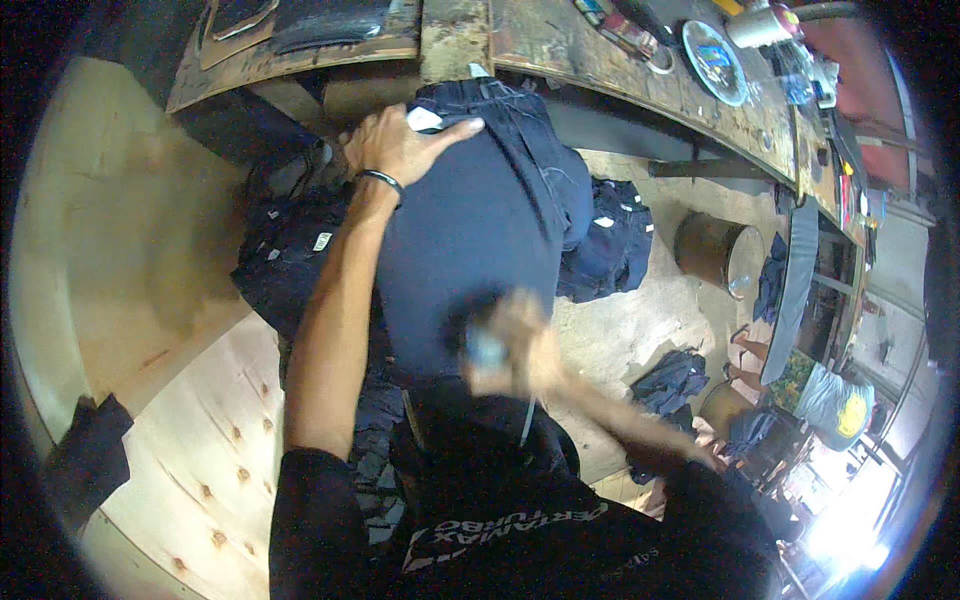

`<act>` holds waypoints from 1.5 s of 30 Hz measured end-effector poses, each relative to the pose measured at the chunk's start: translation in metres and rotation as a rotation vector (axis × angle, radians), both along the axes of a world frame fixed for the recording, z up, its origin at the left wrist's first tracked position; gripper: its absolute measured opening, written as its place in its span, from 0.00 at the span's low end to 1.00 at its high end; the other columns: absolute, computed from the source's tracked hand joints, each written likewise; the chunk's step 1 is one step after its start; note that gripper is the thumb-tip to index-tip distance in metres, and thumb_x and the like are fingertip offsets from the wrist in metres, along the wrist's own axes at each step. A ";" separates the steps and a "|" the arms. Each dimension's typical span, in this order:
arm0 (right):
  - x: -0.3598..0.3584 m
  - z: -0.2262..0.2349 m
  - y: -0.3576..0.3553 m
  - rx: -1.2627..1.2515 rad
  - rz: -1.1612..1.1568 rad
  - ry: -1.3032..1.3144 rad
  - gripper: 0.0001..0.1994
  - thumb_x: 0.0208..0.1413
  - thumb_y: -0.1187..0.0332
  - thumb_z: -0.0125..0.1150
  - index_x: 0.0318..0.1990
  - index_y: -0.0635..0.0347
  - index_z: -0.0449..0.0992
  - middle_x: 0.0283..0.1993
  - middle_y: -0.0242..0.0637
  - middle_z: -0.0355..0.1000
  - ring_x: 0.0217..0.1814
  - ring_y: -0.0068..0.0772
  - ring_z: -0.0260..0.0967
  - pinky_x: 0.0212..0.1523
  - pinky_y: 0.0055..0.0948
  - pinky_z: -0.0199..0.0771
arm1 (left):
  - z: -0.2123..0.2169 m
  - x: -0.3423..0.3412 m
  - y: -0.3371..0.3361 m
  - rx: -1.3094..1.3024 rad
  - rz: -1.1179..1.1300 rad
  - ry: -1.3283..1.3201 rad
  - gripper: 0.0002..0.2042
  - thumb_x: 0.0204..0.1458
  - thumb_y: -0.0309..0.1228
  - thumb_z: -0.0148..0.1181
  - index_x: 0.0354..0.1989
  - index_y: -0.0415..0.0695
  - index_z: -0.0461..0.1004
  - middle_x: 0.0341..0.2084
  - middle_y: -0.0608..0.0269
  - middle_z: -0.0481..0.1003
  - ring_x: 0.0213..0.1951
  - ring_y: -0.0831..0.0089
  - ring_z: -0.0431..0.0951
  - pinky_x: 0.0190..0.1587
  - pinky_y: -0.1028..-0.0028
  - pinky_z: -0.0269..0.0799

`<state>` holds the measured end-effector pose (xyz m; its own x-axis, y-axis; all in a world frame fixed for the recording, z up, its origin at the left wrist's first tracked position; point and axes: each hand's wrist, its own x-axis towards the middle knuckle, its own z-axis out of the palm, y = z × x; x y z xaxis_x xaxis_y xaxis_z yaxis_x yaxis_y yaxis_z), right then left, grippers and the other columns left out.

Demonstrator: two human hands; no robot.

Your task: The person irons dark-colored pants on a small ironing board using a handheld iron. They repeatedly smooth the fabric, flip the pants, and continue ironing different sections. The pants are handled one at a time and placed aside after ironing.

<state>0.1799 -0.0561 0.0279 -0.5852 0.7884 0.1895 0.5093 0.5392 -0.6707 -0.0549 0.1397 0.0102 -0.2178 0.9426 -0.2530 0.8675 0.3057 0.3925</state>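
Observation:
Dark navy trousers [465,230] lie stretched in front of me, their upper end by the table edge. My left hand [415,145] rests on that end with fingers and thumb spread, pressing the cloth. A small white label [424,119] shows between its thumb and fingers. Close to my body, my right hand [525,345] is smeared by motion over the lower part of the trousers. Its fingers look closed round a small pale-blue object [487,350], too blurred to name. A dark patch on the cloth shows just above it.
A worn wooden table [560,50] runs across the far side, bearing a plate [714,63] of small items and a thread cone [763,27]. Dark garment piles lie left [290,245] and right [615,240]. A round brown drum [715,250] stands right. Another person [835,400] sits far right.

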 end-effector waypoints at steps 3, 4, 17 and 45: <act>-0.006 0.010 0.020 -0.102 -0.205 -0.111 0.24 0.41 0.51 0.82 0.40 0.58 0.82 0.48 0.49 0.77 0.55 0.60 0.73 0.56 0.57 0.72 | 0.006 0.001 0.002 -0.077 0.020 0.028 0.54 0.34 0.86 0.62 0.45 0.39 0.86 0.44 0.37 0.86 0.49 0.42 0.87 0.53 0.48 0.81; -0.006 0.008 0.020 -0.053 -0.263 -0.114 0.25 0.41 0.51 0.83 0.40 0.58 0.82 0.49 0.49 0.77 0.55 0.59 0.73 0.57 0.57 0.72 | 0.006 0.001 0.002 -0.038 0.020 0.012 0.55 0.33 0.87 0.62 0.45 0.38 0.86 0.44 0.37 0.85 0.50 0.43 0.87 0.53 0.47 0.80; -0.033 -0.006 -0.060 -0.222 -0.145 -0.145 0.23 0.46 0.53 0.82 0.44 0.60 0.84 0.47 0.47 0.77 0.54 0.53 0.76 0.54 0.51 0.77 | 0.002 -0.010 -0.002 -0.091 -0.031 -0.126 0.60 0.32 0.88 0.60 0.55 0.39 0.83 0.54 0.36 0.82 0.59 0.42 0.81 0.63 0.45 0.74; 0.233 0.001 -0.408 -0.731 -0.889 -0.115 0.28 0.77 0.48 0.52 0.69 0.64 0.75 0.68 0.54 0.76 0.71 0.47 0.73 0.73 0.42 0.67 | 0.051 0.122 -0.574 -0.317 -0.262 -0.879 0.36 0.62 0.30 0.66 0.75 0.28 0.58 0.68 0.30 0.70 0.71 0.47 0.72 0.75 0.57 0.62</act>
